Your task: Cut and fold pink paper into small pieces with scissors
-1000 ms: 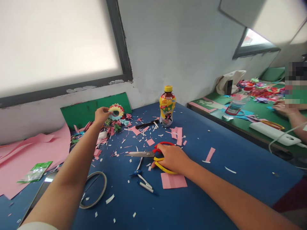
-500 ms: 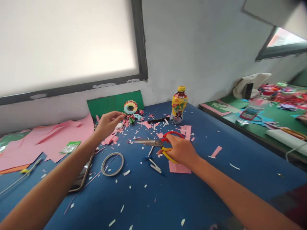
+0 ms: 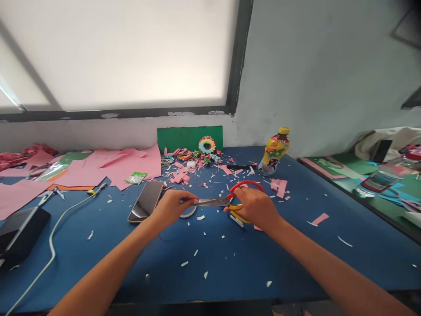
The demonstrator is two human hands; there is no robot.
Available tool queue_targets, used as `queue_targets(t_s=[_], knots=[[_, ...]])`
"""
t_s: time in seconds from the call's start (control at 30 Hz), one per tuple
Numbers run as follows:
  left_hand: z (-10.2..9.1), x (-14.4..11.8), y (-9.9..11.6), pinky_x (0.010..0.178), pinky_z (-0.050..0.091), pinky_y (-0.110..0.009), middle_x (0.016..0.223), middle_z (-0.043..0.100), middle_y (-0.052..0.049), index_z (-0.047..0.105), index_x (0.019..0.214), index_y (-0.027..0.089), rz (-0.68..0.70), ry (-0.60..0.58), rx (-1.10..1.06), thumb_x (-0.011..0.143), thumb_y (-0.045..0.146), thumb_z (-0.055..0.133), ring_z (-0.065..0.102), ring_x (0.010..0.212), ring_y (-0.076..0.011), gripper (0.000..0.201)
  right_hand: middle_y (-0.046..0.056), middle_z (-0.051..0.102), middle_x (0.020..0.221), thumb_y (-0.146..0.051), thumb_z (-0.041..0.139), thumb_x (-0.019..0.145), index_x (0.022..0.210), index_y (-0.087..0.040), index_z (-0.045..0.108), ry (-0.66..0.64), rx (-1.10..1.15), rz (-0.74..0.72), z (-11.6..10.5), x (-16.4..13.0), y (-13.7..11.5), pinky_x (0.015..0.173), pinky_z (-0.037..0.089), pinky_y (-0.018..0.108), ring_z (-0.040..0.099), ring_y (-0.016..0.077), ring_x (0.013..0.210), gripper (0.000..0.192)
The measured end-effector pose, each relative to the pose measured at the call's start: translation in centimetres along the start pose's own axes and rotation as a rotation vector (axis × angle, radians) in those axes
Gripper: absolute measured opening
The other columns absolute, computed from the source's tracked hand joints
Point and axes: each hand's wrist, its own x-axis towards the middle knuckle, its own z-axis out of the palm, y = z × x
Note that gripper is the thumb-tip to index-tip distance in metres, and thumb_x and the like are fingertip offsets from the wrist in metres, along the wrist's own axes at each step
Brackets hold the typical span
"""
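Note:
My right hand [image 3: 255,204] grips a pair of scissors [image 3: 213,202] by its red and yellow handles, blades pointing left and looking nearly closed. At the blade tips, my left hand [image 3: 174,204] has thumb and forefinger pinched together; whatever lies between them is too small to make out. Partly hidden beneath the blades is a roll of tape [image 3: 188,213]. Below the handles lies a white-and-blue pen-like item [image 3: 237,220]. A phone [image 3: 147,202] rests flat, left of my left hand.
Pink paper sheets [image 3: 131,166] lie at the back left. Paper scraps [image 3: 179,176] litter the blue table [image 3: 158,272]. A drink bottle [image 3: 274,151] stands at the back right, near a black pen [image 3: 241,166]. A white cable [image 3: 52,245] and dark box [image 3: 23,232] are at left.
My left hand has come down and right to the scissors' tips from near the scrap pile. My right hand still grips the scissors. The view has turned left.

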Motion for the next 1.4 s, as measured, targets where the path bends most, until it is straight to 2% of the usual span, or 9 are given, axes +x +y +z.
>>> queue_targets(t_s=[0.1, 0.2, 0.37, 0.57, 0.7, 0.8, 0.9, 1.07, 1.4], knots=[[0.2, 0.0, -1.2, 0.052, 0.043, -0.022, 0.062, 0.066, 0.0, 0.069, 0.069, 0.019, -0.028, -0.1, -0.01, 0.075, 0.032, 0.056, 0.058, 0.058, -0.014, 0.02, 0.012, 0.064, 0.082, -0.063, 0.035, 0.082, 0.098, -0.014, 0.06, -0.029, -0.026, -0.065, 0.6, -0.3, -0.2, 0.062, 0.036, 0.029, 0.06, 0.0242, 0.074, 0.057], [0.6, -0.1, -1.6, 0.048, 0.038, -0.021, 0.059, 0.062, 0.001, 0.066, 0.066, 0.018, -0.048, -0.126, 0.003, 0.076, 0.03, 0.053, 0.053, 0.053, -0.012, 0.021, 0.012, 0.064, 0.082, -0.06, 0.037, 0.082, 0.097, -0.014, 0.06, -0.038, -0.035, -0.084, 1.0, -0.6, -0.3, 0.062, 0.036, 0.029, 0.059, 0.0241, 0.074, 0.053], [0.9, -0.1, -1.1, 0.049, 0.034, -0.022, 0.057, 0.058, 0.002, 0.063, 0.068, 0.018, -0.076, -0.078, 0.048, 0.079, 0.033, 0.048, 0.049, 0.053, -0.0117, 0.024, 0.01, 0.064, 0.08, -0.063, 0.04, 0.08, 0.095, -0.014, 0.06, 0.031, -0.015, -0.055, 1.2, -0.8, -0.3, 0.06, 0.036, 0.028, 0.06, 0.0221, 0.071, 0.054], [0.8, -0.1, -0.5, 0.051, 0.035, -0.022, 0.065, 0.061, 0.0, 0.065, 0.075, 0.017, -0.102, 0.009, 0.081, 0.08, 0.039, 0.046, 0.051, 0.059, -0.0136, 0.03, 0.009, 0.063, 0.071, -0.064, 0.04, 0.079, 0.082, -0.013, 0.06, 0.194, -0.025, -0.059, 1.5, -0.6, -0.3, 0.054, 0.034, 0.028, 0.059, 0.0196, 0.063, 0.055], [0.9, -0.1, -0.7, 0.052, 0.036, -0.022, 0.063, 0.061, 0.0, 0.065, 0.074, 0.017, -0.1, 0.065, 0.104, 0.08, 0.041, 0.046, 0.051, 0.057, -0.0136, 0.031, 0.009, 0.063, 0.07, -0.064, 0.04, 0.08, 0.084, -0.014, 0.06, 0.216, -0.014, -0.05, 1.7, -0.7, -0.2, 0.054, 0.034, 0.027, 0.059, 0.0193, 0.062, 0.054], [0.6, 0.1, -1.4, 0.054, 0.037, -0.023, 0.064, 0.061, -0.001, 0.062, 0.075, 0.017, -0.113, 0.168, 0.131, 0.081, 0.039, 0.043, 0.052, 0.058, -0.0144, 0.03, 0.009, 0.064, 0.073, -0.063, 0.042, 0.079, 0.087, -0.014, 0.06, 0.187, 0.014, -0.026, 1.9, -0.9, 0.3, 0.055, 0.037, 0.027, 0.061, 0.0202, 0.065, 0.053], [0.2, 0.4, -2.2, 0.061, 0.042, -0.026, 0.071, 0.066, -0.003, 0.063, 0.075, 0.017, -0.124, 0.259, 0.151, 0.078, 0.038, 0.046, 0.057, 0.065, -0.0167, 0.027, 0.01, 0.066, 0.082, -0.061, 0.044, 0.079, 0.093, -0.015, 0.059, 0.086, 0.092, 0.1, 2.1, -0.9, 1.1, 0.059, 0.041, 0.028, 0.062, 0.0225, 0.075, 0.05], [0.2, 0.5, -2.4, 0.065, 0.046, -0.025, 0.074, 0.069, -0.002, 0.065, 0.075, 0.018, -0.105, 0.289, 0.155, 0.074, 0.031, 0.051, 0.062, 0.067, -0.0161, 0.019, 0.006, 0.067, 0.092, -0.059, 0.05, 0.074, 0.099, -0.022, 0.056, -0.122, 0.204, 0.433, 2.5, -0.5, 3.6, 0.058, 0.043, 0.029, 0.063, 0.0242, 0.079, 0.046], [0.5, 0.4, -2.7, 0.065, 0.05, -0.026, 0.069, 0.067, -0.001, 0.063, 0.073, 0.019, -0.042, 0.281, 0.204, 0.073, 0.028, 0.053, 0.062, 0.062, -0.0153, 0.013, 0.015, 0.065, 0.097, -0.059, 0.05, 0.073, 0.1, -0.015, 0.057, -0.268, 0.176, 0.672, 3.6, -0.6, 9.8, 0.058, 0.04, 0.032, 0.061, 0.0303, 0.084, 0.052]])
